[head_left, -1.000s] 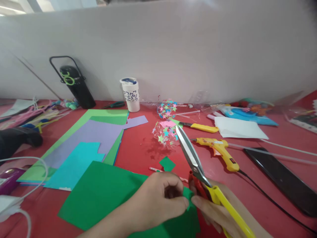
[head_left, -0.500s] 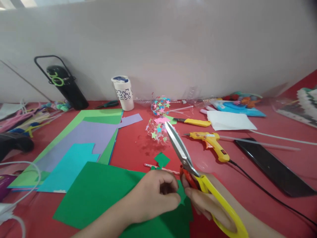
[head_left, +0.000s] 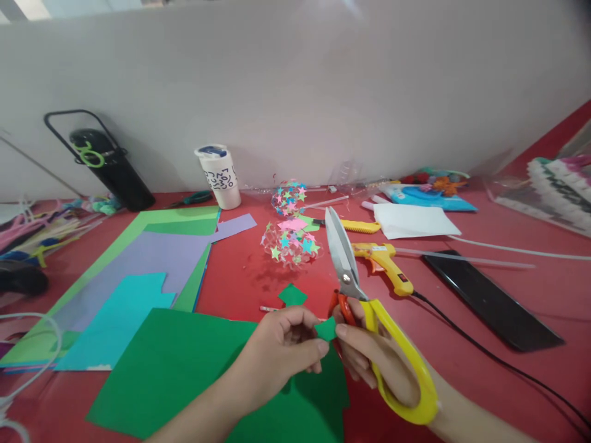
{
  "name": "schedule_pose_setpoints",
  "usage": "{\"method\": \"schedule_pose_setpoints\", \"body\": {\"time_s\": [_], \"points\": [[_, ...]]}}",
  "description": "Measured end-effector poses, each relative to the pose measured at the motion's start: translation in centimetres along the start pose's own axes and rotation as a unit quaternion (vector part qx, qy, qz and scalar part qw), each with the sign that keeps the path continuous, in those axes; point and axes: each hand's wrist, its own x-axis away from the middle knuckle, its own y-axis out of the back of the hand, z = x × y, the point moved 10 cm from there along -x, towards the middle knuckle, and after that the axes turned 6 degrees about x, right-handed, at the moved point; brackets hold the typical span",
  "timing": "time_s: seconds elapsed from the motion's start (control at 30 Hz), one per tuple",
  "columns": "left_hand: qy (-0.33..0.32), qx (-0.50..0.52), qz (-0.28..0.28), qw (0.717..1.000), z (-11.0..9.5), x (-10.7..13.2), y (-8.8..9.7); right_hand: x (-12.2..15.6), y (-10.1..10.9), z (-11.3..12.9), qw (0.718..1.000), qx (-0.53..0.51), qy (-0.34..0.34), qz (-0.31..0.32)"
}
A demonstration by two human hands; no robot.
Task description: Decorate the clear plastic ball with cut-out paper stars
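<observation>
My left hand (head_left: 284, 347) is closed, its thumb and fingers pinching the left side of a small green paper piece (head_left: 326, 330). Wrapped in my right hand (head_left: 367, 351) are scissors (head_left: 346, 279) with a yellow and an orange-red handle. Their blades point up and away, nearly closed. The right fingertips touch the right edge of the small piece. Beneath both hands lies a large dark green paper sheet (head_left: 184, 363). Just beyond the left hand are a green paper square (head_left: 293, 295) and a pencil (head_left: 268, 309), partly hidden.
Two star-covered clear balls (head_left: 290, 246) sit mid-table. To the right are a yellow glue gun (head_left: 390, 271) with its cord, a utility knife (head_left: 355, 226) and a black phone (head_left: 494, 301). Coloured sheets (head_left: 180, 246), a white tumbler (head_left: 219, 178) and a black bottle (head_left: 115, 169) stand left.
My hands have come together, and the small green piece now shows between their fingertips. The scissors have turned more upright. The view has shifted slightly to the right.
</observation>
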Motion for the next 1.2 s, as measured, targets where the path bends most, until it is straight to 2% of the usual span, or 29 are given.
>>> {"method": "schedule_pose_setpoints", "body": {"time_s": [0.13, 0.27, 0.7, 0.87, 1.0, 1.2], "points": [[-0.006, 0.023, 0.014, 1.0, 0.1, -0.1, -0.2, 0.1, 0.4, 0.0, 0.998, 0.042, -0.013, -0.039], [-0.012, 0.038, 0.002, 0.999, -0.1, -0.3, 0.1, 0.2, 0.4, 0.2, 0.997, 0.055, -0.01, -0.052], [-0.02, 0.065, -0.042, 0.997, -0.6, -0.1, 1.0, 0.1, 0.0, -1.2, 0.997, 0.069, -0.024, -0.025], [-0.039, 0.052, -0.043, 0.997, -1.1, 0.0, 1.2, 0.1, -0.1, -0.5, 0.997, 0.067, -0.015, -0.025], [-0.079, 0.045, -0.088, 0.992, -2.4, 0.3, 2.9, 0.0, 0.1, 0.7, 0.992, 0.127, -0.025, 0.006], [-0.175, 0.086, -0.18, 0.964, -5.4, 1.6, 6.5, 0.8, -0.1, 2.0, 0.973, 0.207, 0.043, 0.089]]}}
